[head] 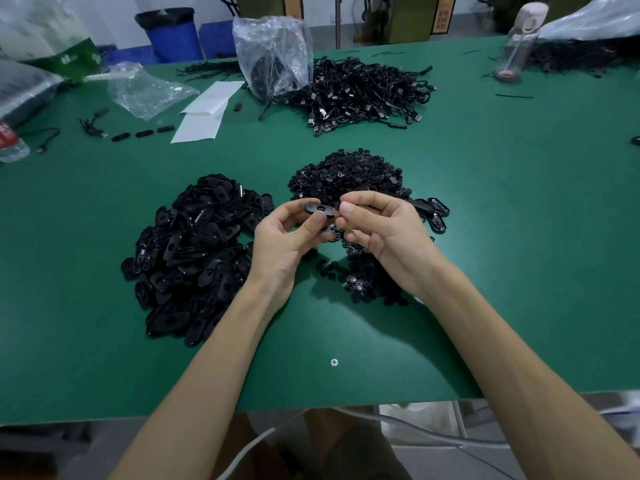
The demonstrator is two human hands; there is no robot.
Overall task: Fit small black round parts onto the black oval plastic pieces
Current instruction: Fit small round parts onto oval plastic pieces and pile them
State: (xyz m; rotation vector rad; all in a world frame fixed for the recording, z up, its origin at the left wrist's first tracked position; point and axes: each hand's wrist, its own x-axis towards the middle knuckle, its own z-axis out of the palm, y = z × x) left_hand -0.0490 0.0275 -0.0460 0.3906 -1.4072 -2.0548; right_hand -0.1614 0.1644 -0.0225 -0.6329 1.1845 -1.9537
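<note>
Seen past two bare forearms [214, 375] stretched over the near edge of the green worktop [485, 254]. Holding one black oval piece [318, 208] in the left grip [287, 237], thumb and curled fingers round it, raised above the heaps. Pinching a small black part [336, 204], largely hidden, in the right grip [384, 237] at the oval's right end. Flanked by a pile of oval pieces [194, 251] at left and a mound of round parts [349, 174] just behind.

Small round part [337, 204] in right hand [381, 233] pinch mostly hidden by fingertips; seating on oval piece [318, 208] unclear. Round-parts pile [349, 174]: near side behind hands. Bottle [10, 143] cut by left edge, label blurred.
</note>
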